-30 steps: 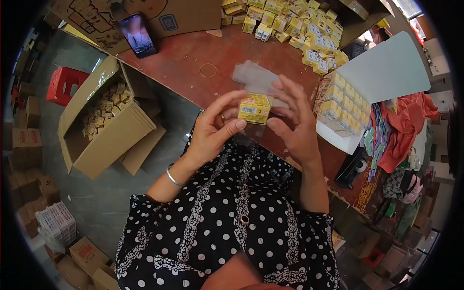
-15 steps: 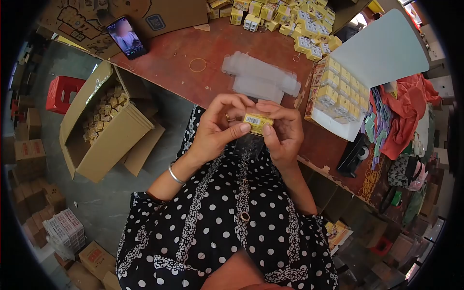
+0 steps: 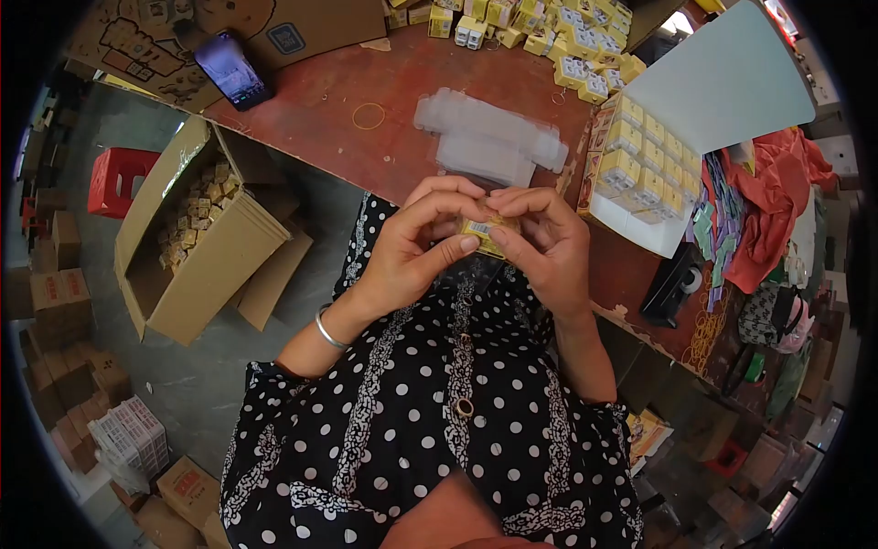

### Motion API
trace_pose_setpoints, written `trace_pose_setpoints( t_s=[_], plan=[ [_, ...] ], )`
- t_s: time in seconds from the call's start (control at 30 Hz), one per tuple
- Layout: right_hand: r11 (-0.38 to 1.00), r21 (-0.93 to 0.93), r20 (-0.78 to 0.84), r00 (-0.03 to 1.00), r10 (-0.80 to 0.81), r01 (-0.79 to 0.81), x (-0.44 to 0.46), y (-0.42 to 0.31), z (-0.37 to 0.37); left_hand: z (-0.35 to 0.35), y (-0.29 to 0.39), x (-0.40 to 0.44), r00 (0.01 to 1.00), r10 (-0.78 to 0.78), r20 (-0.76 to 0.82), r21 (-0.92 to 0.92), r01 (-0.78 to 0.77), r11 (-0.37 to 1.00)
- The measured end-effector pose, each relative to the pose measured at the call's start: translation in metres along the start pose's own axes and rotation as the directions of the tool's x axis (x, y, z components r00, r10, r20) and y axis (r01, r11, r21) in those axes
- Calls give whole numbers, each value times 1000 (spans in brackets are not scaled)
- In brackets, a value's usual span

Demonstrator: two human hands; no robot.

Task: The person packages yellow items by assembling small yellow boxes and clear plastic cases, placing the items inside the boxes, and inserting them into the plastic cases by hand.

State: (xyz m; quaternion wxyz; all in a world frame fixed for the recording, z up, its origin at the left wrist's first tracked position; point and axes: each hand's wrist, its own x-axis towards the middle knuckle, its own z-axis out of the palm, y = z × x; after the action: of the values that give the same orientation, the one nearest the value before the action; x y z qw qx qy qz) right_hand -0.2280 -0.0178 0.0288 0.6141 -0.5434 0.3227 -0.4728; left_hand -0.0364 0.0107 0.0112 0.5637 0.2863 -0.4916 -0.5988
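Note:
A small yellow box (image 3: 479, 229) with a barcode label is pinched between my two hands, in front of my chest. My left hand (image 3: 409, 245) grips its left end, thumb on the face. At the right end, my right hand (image 3: 552, 245) has its thumb across the face, and the curled fingers of both hands hide the far edge. Something clear, like plastic film, hangs just below the box. Flat clear plastic sleeves (image 3: 485, 151) lie stacked on the table beyond my fingers.
On the red table (image 3: 338, 137) are a phone (image 3: 232, 71), a rubber band (image 3: 369, 116) and many yellow boxes (image 3: 585, 46). A display carton (image 3: 640, 169) of wrapped boxes stands right, near a black tape dispenser (image 3: 675, 285). An open cardboard box (image 3: 215, 274) sits left.
My right thumb has slid left over the yellow box, covering more of its face. My right hand has turned slightly inward. The left hand keeps its grip.

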Motion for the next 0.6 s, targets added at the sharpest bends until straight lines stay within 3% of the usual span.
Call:
trace_pose_setpoints(
  t_s=[0.2, 0.6],
  plan=[
    [999, -36, -43, 999, 5, -7, 5, -5, -6, 6, 8, 1, 999, 22, 41, 106, -26, 994],
    [987, -11, 117, 981, -155, 158, 4, 5, -14, 4, -1, -4, 997, 51, 50, 111, -56, 992]
  ],
)
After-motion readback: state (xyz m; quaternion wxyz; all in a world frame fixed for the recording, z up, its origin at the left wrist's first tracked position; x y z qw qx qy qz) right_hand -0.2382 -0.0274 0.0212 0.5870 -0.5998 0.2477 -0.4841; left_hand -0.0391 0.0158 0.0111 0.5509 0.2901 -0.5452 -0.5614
